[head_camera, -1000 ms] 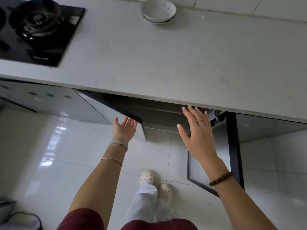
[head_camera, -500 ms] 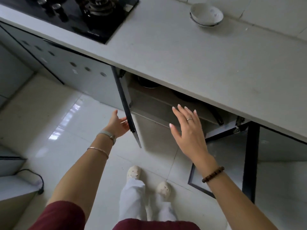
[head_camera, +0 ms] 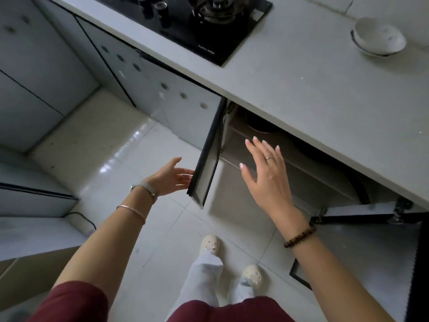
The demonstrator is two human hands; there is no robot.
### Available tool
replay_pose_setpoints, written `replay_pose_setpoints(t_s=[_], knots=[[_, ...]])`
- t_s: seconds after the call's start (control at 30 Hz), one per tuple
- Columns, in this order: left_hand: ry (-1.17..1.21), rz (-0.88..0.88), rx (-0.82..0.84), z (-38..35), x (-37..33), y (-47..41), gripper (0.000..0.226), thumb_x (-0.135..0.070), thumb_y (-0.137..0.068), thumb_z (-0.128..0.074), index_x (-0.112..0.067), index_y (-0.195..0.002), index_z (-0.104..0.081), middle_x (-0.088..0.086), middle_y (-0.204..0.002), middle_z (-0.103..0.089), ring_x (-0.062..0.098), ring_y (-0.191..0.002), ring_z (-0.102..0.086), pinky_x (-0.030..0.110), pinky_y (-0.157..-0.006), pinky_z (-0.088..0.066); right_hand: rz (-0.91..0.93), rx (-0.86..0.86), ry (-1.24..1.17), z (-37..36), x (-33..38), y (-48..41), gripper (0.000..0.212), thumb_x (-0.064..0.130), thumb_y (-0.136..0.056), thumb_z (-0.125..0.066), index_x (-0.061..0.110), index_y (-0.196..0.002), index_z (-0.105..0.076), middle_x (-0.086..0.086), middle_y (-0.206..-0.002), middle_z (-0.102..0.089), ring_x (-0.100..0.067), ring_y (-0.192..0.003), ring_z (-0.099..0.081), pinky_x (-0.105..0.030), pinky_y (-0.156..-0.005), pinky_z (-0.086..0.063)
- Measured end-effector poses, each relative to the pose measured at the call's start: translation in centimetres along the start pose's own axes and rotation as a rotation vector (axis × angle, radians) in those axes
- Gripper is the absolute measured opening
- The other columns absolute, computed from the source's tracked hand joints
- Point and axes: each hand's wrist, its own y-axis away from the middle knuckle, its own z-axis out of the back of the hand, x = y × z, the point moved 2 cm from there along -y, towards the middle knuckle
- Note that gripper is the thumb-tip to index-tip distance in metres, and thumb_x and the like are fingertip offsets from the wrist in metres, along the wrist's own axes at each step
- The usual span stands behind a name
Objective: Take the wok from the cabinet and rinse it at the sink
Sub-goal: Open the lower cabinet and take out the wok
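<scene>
1. The cabinet (head_camera: 320,182) under the bench (head_camera: 313,94) stands open. Its left door (head_camera: 209,159) is swung out toward the person.
2. The left hand (head_camera: 170,176) is just beside that door. Its fingers (head_camera: 184,176) are straight and loose, with the tips right at the door's edge. They grip nothing.
3. The right hand (head_camera: 267,180) is held up in front of the open cabinet. Its fingers are spread wide and straight (one has a ring on it), and they hold nothing.
4. Deep inside, on the right, a big dark curved rim shows under the bench's edge. It is most likely the wok (head_camera: 359,189), but shadow hides most of it. No hand touches it.
5. A small dark pot (head_camera: 257,124) sits further left in the cabinet.
6. The right door (head_camera: 371,256) hangs open at the lower right.
7. On the bench are a black stove (head_camera: 209,26) and stacked white bowls (head_camera: 378,38), well apart.
</scene>
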Motion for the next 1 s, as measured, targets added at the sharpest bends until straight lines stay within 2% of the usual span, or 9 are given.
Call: replay_pose_setpoints(t_s=[0.07, 0.17, 0.23, 0.43, 0.57, 0.63, 0.83, 0.93, 1.0], knots=[[-0.06, 0.012, 0.023, 1.6, -1.1, 0.4, 0.065, -0.051, -0.096, -0.03, 0.003, -0.113, -0.062, 0.018, -0.094, -0.066, 0.028, -0.089, -0.061, 0.037, -0.089, -0.049, 0.006, 0.001, -0.016, -0.8, 1.0, -0.8, 0.053, 0.033, -0.097, -0.049, 0.016, -0.146, -0.04, -0.005, -0.153, -0.037, -0.02, -0.143, -0.028, -0.038, -0.121, -0.008], [-0.138, 0.036, 0.005, 3.8, -3.1, 0.7, 0.066, -0.053, -0.096, -0.031, 0.003, -0.109, -0.063, 0.016, -0.086, -0.069, 0.027, -0.082, -0.065, 0.036, -0.084, -0.052, 0.022, 0.019, -0.038, -2.4, 2.6, -2.1, 0.053, 0.033, -0.097, -0.05, 0.017, -0.146, -0.04, -0.005, -0.152, -0.038, -0.021, -0.143, -0.029, -0.038, -0.121, -0.009], [-0.19, 0.044, -0.017, 4.9, -4.2, 0.6, 0.065, -0.054, -0.095, -0.032, 0.002, -0.108, -0.063, 0.016, -0.089, -0.066, 0.027, -0.083, -0.063, 0.035, -0.082, -0.052, 0.031, 0.034, -0.035, -3.1, 3.3, -2.8, 0.054, 0.036, -0.097, -0.046, 0.017, -0.147, -0.039, -0.005, -0.152, -0.038, -0.02, -0.143, -0.029, -0.038, -0.121, -0.009], [-0.279, -0.03, -0.143, 7.8, -6.9, 0.8, 0.06, -0.05, -0.097, -0.032, -0.003, -0.092, -0.067, 0.013, -0.087, -0.062, 0.024, -0.079, -0.058, 0.033, -0.083, -0.049, 0.036, 0.055, -0.035, -4.2, 4.6, -5.1, 0.053, 0.033, -0.097, -0.049, 0.016, -0.147, -0.039, -0.005, -0.153, -0.037, -0.019, -0.143, -0.028, -0.037, -0.121, -0.007], [-0.321, -0.011, -0.096, 8.5, -7.5, 0.4, 0.065, -0.054, -0.095, -0.032, 0.001, -0.101, -0.067, 0.015, -0.092, -0.065, 0.027, -0.084, -0.06, 0.037, -0.091, -0.049, 0.049, 0.066, -0.033, -4.9, 5.4, -6.3, 0.055, 0.04, -0.096, -0.04, 0.017, -0.147, -0.039, -0.004, -0.153, -0.037, -0.019, -0.144, -0.027, -0.037, -0.121, -0.008], [-0.337, 0.014, -0.066, 8.3, -7.3, -0.1, 0.066, -0.058, -0.093, -0.035, 0.0, -0.098, -0.067, 0.015, -0.09, -0.064, 0.027, -0.083, -0.06, 0.04, -0.093, -0.049, 0.051, 0.075, -0.024, -5.0, 5.5, -6.7, 0.057, 0.042, -0.096, -0.037, 0.018, -0.147, -0.038, -0.004, -0.153, -0.036, -0.018, -0.144, -0.026, -0.038, -0.121, -0.008], [-0.343, -0.007, -0.107, 7.8, -6.9, -0.2, 0.06, -0.055, -0.095, -0.033, -0.004, -0.095, -0.062, 0.011, -0.079, -0.056, 0.022, -0.071, -0.053, 0.032, -0.078, -0.048, 0.023, 0.049, 0.0, -4.0, 4.5, -6.8, 0.054, 0.036, -0.098, -0.045, 0.018, -0.148, -0.037, -0.004, -0.154, -0.035, -0.019, -0.144, -0.026, -0.039, -0.121, -0.009], [-0.371, -0.02, -0.118, 7.8, -7.1, -0.1, 0.062, -0.057, -0.095, -0.033, -0.002, -0.097, -0.063, 0.013, -0.08, -0.057, 0.024, -0.073, -0.055, 0.036, -0.085, -0.049, 0.004, 0.035, 0.009, -3.3, 3.8, -6.2, 0.053, 0.036, -0.098, -0.045, 0.018, -0.148, -0.037, -0.005, -0.154, -0.035, -0.019, -0.144, -0.026, -0.04, -0.121, -0.01], [-0.441, -0.039, -0.142, 7.4, -7.2, 0.1, 0.062, -0.058, -0.095, -0.033, -0.004, -0.098, -0.064, 0.015, -0.09, -0.061, 0.025, -0.078, -0.058, 0.037, -0.089, -0.049, -0.012, 0.032, 0.013, -2.8, 3.3, -5.7, 0.054, 0.038, -0.099, -0.043, 0.019, -0.148, -0.036, -0.004, -0.154, -0.034, -0.018, -0.145, -0.025, -0.04, -0.121, -0.01]])
